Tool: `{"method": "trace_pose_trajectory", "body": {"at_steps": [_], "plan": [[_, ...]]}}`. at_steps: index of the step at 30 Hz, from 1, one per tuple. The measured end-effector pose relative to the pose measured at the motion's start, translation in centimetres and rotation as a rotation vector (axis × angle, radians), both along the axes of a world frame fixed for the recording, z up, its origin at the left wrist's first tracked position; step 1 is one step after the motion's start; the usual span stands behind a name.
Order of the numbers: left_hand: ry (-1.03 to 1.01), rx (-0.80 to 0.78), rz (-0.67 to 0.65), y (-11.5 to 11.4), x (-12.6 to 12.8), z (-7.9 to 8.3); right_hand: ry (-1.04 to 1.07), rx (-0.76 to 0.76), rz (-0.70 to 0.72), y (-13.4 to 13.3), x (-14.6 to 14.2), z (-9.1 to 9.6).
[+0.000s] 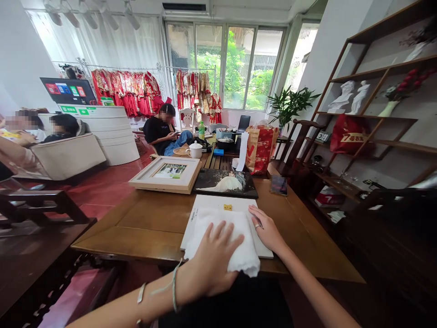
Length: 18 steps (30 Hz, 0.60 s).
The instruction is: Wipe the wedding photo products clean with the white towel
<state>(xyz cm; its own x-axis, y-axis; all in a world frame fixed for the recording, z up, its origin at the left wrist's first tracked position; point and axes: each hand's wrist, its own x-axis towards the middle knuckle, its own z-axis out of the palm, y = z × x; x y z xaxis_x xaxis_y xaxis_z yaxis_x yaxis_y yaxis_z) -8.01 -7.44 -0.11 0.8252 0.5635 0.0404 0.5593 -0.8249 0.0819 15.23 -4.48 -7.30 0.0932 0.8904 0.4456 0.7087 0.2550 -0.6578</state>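
While the left hand (pixel 211 264) lies with spread grip on a white cloth (pixel 247 253), the right hand (pixel 268 232), grip also spread, rests on the white board (pixel 208 205); a red bag (pixel 348 134) reads "7".

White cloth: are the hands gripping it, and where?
Not gripped. Left hand presses flat on the white cloth, at its middle; right hand rests open at its right edge, on the white board.

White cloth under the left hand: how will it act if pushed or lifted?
Probably floppy: the white cloth drapes over the near edge of the white board. Likely light: it looks soft and puffy. Pushed by the left hand, which lies flat on it, it may bunch or slide on the smooth board rather than move as one piece.
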Motion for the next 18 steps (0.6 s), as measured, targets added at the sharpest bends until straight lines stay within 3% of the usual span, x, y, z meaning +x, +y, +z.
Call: {"method": "trace_pose_trajectory", "body": {"at_steps": [5, 10, 14, 18], "plan": [[-0.013, 0.065, 0.016, 4.4, 1.6, 0.9, 0.006, -0.001, -0.002, -0.9, -0.4, 0.2], [-0.052, 0.117, 0.038, 8.5, 2.5, 0.7, 0.027, 0.009, -0.011, -1.4, -0.4, -0.1], [-0.063, 0.119, 0.045, 9.1, 2.0, 0.2, 0.029, 0.0, -0.01, -1.3, -0.3, -0.1], [-0.077, 0.106, 0.068, 7.6, 0.6, -0.4, 0.014, -0.013, -0.008, -1.1, -0.2, -0.1]]}}
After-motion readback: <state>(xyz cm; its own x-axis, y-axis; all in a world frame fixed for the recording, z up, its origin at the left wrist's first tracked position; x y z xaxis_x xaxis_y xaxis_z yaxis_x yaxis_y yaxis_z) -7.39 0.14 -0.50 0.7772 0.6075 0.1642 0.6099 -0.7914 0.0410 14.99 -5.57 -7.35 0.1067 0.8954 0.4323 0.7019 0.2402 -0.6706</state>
